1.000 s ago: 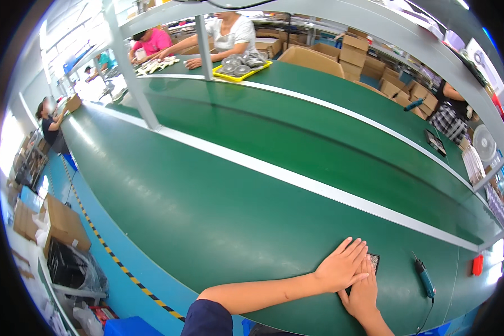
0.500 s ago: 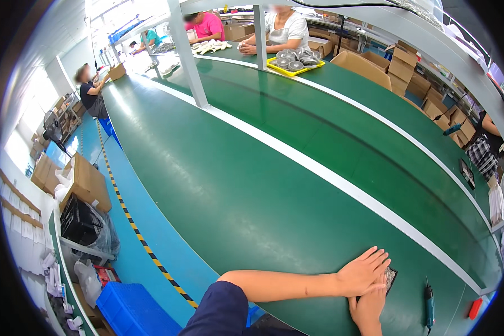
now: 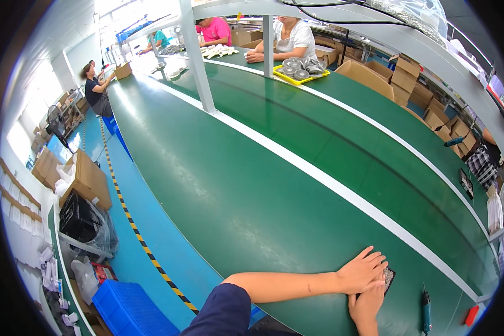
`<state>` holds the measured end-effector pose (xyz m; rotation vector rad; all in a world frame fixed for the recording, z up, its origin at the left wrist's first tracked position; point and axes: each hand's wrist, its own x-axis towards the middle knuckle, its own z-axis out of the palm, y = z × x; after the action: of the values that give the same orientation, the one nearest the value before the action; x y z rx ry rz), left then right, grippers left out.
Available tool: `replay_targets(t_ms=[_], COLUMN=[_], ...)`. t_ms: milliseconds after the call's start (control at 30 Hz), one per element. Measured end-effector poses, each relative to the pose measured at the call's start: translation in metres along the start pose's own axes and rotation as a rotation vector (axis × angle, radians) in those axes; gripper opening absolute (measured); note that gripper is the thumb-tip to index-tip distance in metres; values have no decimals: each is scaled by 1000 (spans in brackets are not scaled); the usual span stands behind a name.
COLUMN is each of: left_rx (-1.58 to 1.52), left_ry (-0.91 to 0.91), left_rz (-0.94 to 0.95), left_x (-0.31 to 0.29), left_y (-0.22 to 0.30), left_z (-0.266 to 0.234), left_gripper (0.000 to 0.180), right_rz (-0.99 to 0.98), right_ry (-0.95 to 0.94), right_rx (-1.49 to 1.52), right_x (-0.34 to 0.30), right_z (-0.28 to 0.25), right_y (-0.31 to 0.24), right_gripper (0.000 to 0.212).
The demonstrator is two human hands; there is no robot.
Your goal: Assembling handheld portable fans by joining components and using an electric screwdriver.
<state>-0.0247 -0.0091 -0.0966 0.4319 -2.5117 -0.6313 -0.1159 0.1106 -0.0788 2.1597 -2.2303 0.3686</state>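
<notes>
My left hand lies across the back of my right hand, its fingers stretched out and slightly spread. The left forearm comes in from the left, with a dark blue sleeve above the elbow. My right hand rests low on the green table; its thumb points out, and the left hand covers most of its fingers. Nothing shows in either hand. Against the fingers sits a small dark tray of tiny metal pieces, partly hidden by the hands. To the right lies a green-and-black electric screwdriver.
A red object lies at the lower right. Long white strips and a grey post divide the green table. Across it, people sit near a yellow tray of round grey parts. A blue crate stands lower left.
The whole view has shifted slightly, so the table and far people sit a little differently in the picture. My hands keep the same crossed pose by the small tray.
</notes>
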Motion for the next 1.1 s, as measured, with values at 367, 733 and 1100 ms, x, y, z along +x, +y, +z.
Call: replay_targets(t_ms=[367, 733, 1100], left_rx=[-44, -88, -58], left_ry=[76, 94, 63], left_rz=[-39, -40, -47], left_x=[1, 2, 0], left_y=[1, -1, 4], left_z=[0, 0, -5], left_gripper=[60, 60, 63], right_rz=[11, -57, -60], right_ry=[48, -88, -138], right_rx=[2, -43, 35], right_x=[8, 20, 28], right_z=[3, -12, -13], right_y=[-4, -2, 10], right_gripper=[73, 73, 72])
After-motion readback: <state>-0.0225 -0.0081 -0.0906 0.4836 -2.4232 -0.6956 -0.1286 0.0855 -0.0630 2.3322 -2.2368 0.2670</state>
